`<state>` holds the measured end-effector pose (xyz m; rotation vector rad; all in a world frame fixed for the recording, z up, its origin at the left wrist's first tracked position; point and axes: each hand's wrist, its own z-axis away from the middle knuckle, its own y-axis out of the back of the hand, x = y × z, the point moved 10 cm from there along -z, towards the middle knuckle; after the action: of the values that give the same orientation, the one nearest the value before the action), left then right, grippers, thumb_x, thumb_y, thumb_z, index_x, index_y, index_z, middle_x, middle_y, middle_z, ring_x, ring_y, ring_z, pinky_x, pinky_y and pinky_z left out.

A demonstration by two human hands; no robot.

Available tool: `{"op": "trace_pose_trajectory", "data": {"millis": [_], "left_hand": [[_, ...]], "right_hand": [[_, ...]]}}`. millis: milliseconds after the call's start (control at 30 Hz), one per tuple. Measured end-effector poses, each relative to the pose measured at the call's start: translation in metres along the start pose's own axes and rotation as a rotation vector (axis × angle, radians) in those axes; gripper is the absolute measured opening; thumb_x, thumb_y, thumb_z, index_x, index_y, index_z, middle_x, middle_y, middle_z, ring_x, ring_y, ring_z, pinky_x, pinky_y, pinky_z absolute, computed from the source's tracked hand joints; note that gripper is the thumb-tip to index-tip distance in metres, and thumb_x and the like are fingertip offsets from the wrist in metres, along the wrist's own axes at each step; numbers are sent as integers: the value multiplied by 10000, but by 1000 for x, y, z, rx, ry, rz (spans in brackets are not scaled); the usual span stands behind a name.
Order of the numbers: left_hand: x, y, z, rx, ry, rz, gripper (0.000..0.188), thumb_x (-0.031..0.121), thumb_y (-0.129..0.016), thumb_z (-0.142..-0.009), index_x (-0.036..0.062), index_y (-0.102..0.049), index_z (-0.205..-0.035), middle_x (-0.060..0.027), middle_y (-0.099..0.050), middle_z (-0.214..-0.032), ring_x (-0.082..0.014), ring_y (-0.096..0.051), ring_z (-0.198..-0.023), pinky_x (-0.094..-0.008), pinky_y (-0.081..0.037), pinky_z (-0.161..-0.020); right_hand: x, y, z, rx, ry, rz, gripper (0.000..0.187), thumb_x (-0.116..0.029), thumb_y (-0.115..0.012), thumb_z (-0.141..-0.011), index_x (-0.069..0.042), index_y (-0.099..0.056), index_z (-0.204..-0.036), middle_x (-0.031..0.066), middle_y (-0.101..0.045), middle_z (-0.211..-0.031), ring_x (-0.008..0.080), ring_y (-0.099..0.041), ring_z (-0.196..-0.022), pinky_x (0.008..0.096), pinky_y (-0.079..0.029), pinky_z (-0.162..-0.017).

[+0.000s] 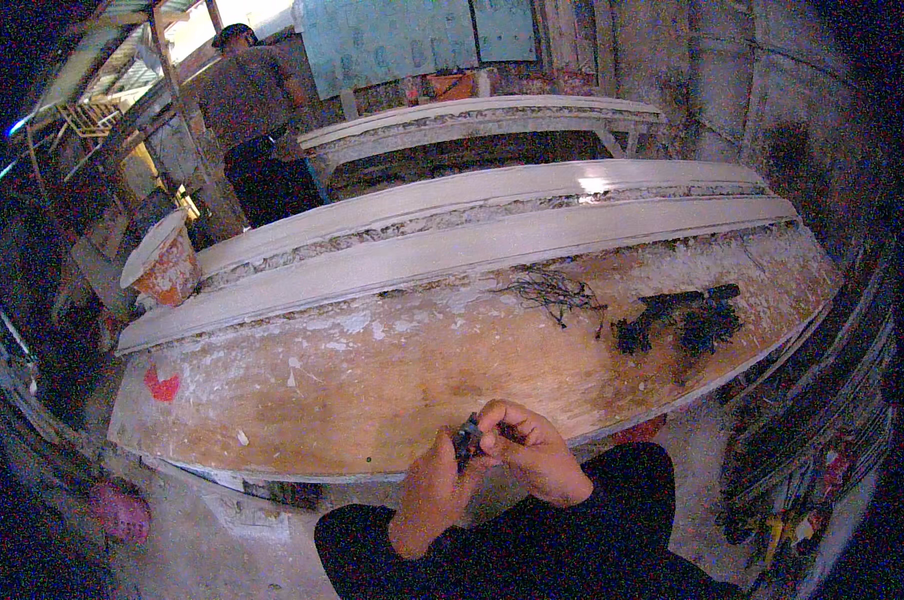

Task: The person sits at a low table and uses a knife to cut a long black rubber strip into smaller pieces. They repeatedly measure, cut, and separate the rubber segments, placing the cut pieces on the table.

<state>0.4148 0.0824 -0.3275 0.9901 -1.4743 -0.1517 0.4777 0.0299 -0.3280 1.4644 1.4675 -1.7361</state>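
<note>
Two hands close together, low in the middle, just at the near edge of a long wooden table (372,380). Left hand (430,490) curled up, fingers bent in, pinching a small dark bundle (466,440). Right hand (528,447) curled too, fingertips pressed on the same small dark bundle from the other side. Both hands touching each other around it. Hard to tell what the little bundle is made of.

On the table, splashes of white all over the brown wood. Far off to the right, a pile of dark bits (684,318), well away from the hands. Next to that, a thin tangle of dark threads (555,291). A red scrap (161,385) near the left end.

Along the far side of the table, two long white moulded strips (492,225), lying side by side. Behind those, one more white strip (472,115) on a stand.

At the left, an orange bucket (167,265) with a white lid. Further back, another person (257,120) standing, back turned.
</note>
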Motion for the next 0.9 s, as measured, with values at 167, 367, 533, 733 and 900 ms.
{"op": "trace_pose_trajectory", "data": {"millis": [167, 367, 533, 733, 900], "left_hand": [[-10, 0, -1, 6, 33, -23, 373, 313, -527, -801, -12, -429, -955, -223, -546, -775, -393, -538, -725, -422, -428, -613], [-18, 21, 6, 224, -11, 506, 316, 322, -498, -836, 20, -463, -923, -91, -536, -780, -242, -528, -721, -331, -419, -667], [-22, 39, 12, 352, -21, 864, 333, 387, -502, -824, 67, -418, -861, -47, -490, -756, -198, -509, -702, -296, -426, -659], [-37, 36, 15, 423, 49, 1378, 303, 363, -480, -838, 88, -369, -776, -53, -419, -596, -172, -452, -537, -331, -431, -530], [-63, 63, 27, 599, 76, 1474, 219, 321, -436, -869, 118, -403, -794, 2, -336, -523, -98, -329, -394, -267, -348, -348]], "right_hand": [[-1, 3, 1, 19, 30, 123, 163, -89, -588, -777, -78, -473, -893, -7, -454, -821, 80, -458, -760, 217, -388, -678], [0, -1, -3, -7, 134, 334, 498, -120, -650, -728, -91, -348, -1123, 41, -431, -1039, 144, -440, -979, 298, -372, -847], [21, -39, -1, -320, 83, 376, 720, -135, -676, -703, -95, -216, -1255, 103, -336, -1237, 231, -313, -1177, 364, -257, -974], [27, -71, 8, -494, 286, 601, 698, -137, -648, -731, -77, -196, -1259, 120, -395, -1179, 223, -378, -1118, 346, -299, -945], [65, -66, 18, -664, 10, 733, 428, -158, -508, -834, -52, -315, -1201, 143, -509, -941, 225, -481, -982, 349, -374, -839]]}}
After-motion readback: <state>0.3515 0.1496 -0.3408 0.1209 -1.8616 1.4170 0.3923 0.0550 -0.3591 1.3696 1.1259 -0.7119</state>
